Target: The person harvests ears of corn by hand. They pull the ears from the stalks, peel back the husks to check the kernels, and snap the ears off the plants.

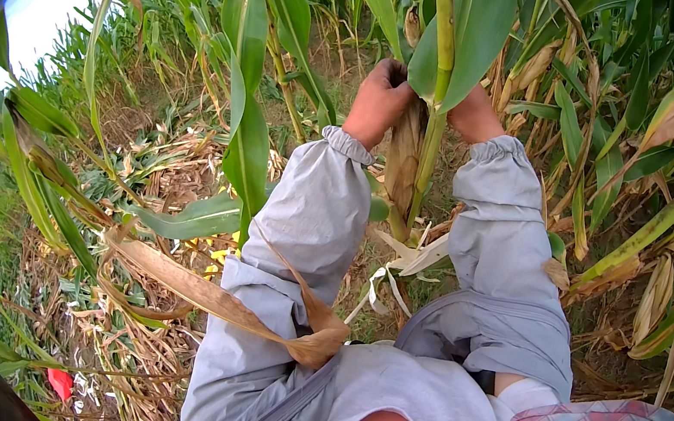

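Note:
A corn ear in a dry brown husk (406,155) hangs beside a green maize stalk (430,149) before me. My left hand (381,101) is at the upper end of the ear, its fingers bent, their tips partly hidden. On the far side of the stalk, my right hand (475,115) is largely covered by a broad green leaf (485,30), so its fingers do not show. Pale peeled husk strips (418,258) lie low by the foot of the stalk.
A dry curled leaf (213,296) crosses my left sleeve. Maize plants (583,136) crowd the right side. Husk litter (180,167) covers the ground at left, with yellow cobs (219,254) near my left sleeve and a red object (60,383) at lower left.

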